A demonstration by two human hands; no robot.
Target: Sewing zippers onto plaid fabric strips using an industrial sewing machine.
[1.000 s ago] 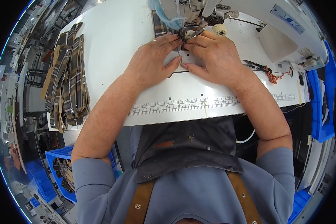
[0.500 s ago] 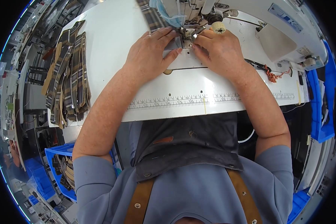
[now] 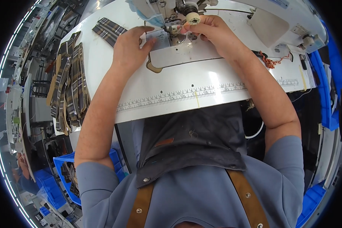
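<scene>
Plaid strip [image 3: 108,30] beside parted left fingers [image 3: 141,29]

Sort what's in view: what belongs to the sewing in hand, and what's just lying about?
In the job:
sewing machine, right hand near its needle area
plaid strip at the left hand, contact unclear
piled plaid strips, probably

Apparently not in use:
curly orange cord
blue bin at far right

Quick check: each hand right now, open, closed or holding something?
Left hand: open, thumb and fingers apart, beside the plaid cloth strip.
Right hand: fingers bent, close by the sewing machine needle; cannot tell whether it holds anything.
</scene>
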